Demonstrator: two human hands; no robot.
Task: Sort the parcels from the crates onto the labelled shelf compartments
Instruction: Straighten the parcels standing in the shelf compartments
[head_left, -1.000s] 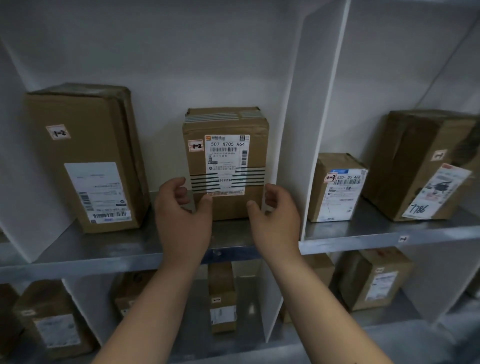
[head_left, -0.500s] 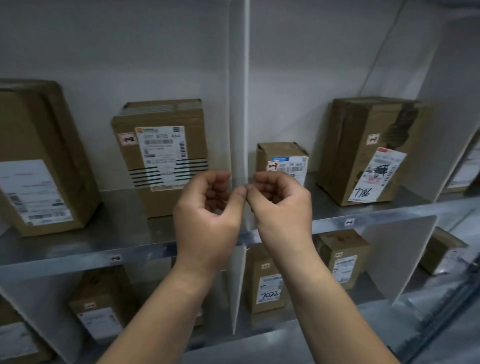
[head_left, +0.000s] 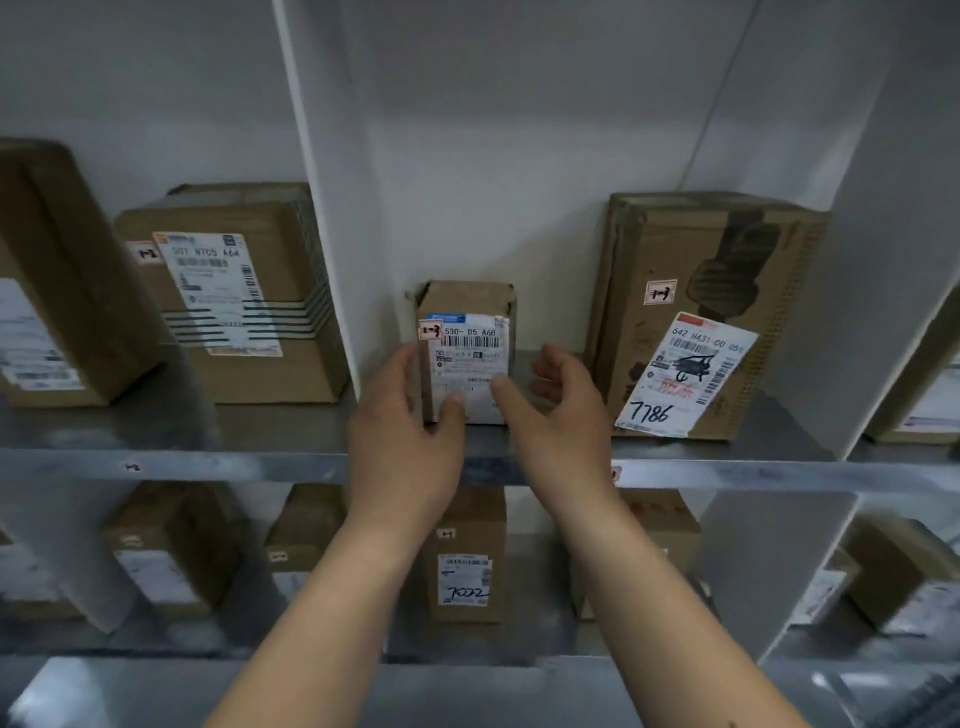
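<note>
A small brown parcel with a white label reading 530 D5 A68 stands upright on the metal shelf, in the compartment right of a white divider. My left hand grips its left side, fingers along the edge and thumb on the front near the bottom. My right hand is at its right side. That thumb touches the label's lower right corner, and the loosely curled fingers stay a little apart from the box.
A large parcel marked 7786 stands right of the small one in the same compartment. Left of the divider stand a striped parcel and a taller one. A white panel closes the compartment's right side. Several parcels, one marked 7022, fill the lower shelf.
My hands left the striped parcel in the left compartment, came together, then reached the small parcel in the compartment to the right. The view shifted right with them.
</note>
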